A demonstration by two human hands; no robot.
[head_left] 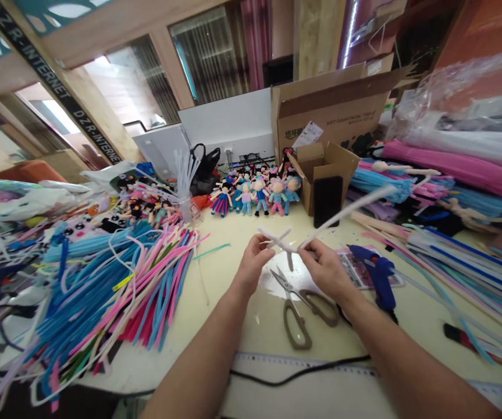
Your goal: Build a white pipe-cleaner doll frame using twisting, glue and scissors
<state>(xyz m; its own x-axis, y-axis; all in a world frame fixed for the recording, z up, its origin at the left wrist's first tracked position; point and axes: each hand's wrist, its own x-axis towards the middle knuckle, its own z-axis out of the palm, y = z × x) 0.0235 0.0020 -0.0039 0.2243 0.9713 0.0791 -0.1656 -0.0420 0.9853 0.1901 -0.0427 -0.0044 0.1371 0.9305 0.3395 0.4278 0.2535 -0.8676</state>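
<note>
Scissors lie on the pale table just below our hands, blades parted and pointing away from us, the handles spread toward us. Above them, we hold a white fuzzy stem piece between both hands, its short ends crossing one another. Our left hand has its thumb and fingers drawn narrow on the left side of that piece. Our right hand pinches at its right side, with a long white length slanting up and away from the fingertips; we cannot tell where the two join. To the right of our right hand a blue glue gun lies on its side, partly over a flat pack. Beyond our hands, a dark phone leans upright near a small open cardboard box, and small dolls stand in a cluster to its left. A large heap of coloured stems spreads at our left, while a black cable curves across the table nearest us.
</note>
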